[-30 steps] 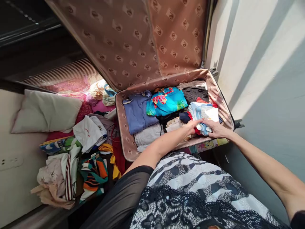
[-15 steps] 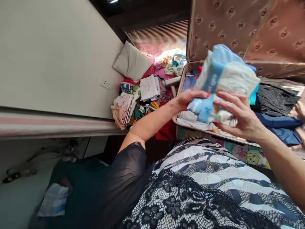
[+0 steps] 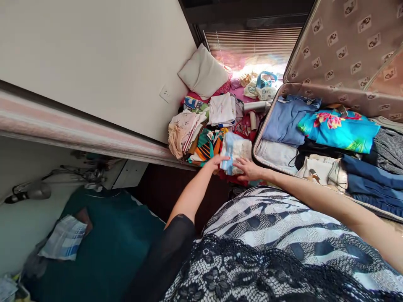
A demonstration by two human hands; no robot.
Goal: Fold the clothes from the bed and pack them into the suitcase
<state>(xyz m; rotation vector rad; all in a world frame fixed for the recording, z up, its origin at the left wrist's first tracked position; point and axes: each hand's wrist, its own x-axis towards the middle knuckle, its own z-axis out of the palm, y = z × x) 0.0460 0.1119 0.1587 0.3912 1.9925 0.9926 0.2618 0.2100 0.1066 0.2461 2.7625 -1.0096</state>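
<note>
Suitcase (image 3: 344, 61) open at right, packed | clothes pile (image 3: 208, 142) left of it | folded blue-and-white bundle (image 3: 238, 147) between pile and suitcase | left hand (image 3: 216, 162) part-closed on bundle's left edge; right hand (image 3: 251, 169) half-spread over right side, grip unclear

Open air lies above the folded clothes (image 3: 223, 110) on the left, room for a hand coming in low from the near side. The white wall (image 3: 126, 63) bounds them on the left, the pillow (image 3: 204, 71) at the far end. The suitcase (image 3: 263, 129) has its rim just right of the right hand (image 3: 250, 170), and its raised lid (image 3: 343, 63) blocks the far right. A blue-and-white bundle (image 3: 241, 149) fills the gap between clothes and suitcase; a grey tube (image 3: 255, 105) lies across it farther back.
</note>
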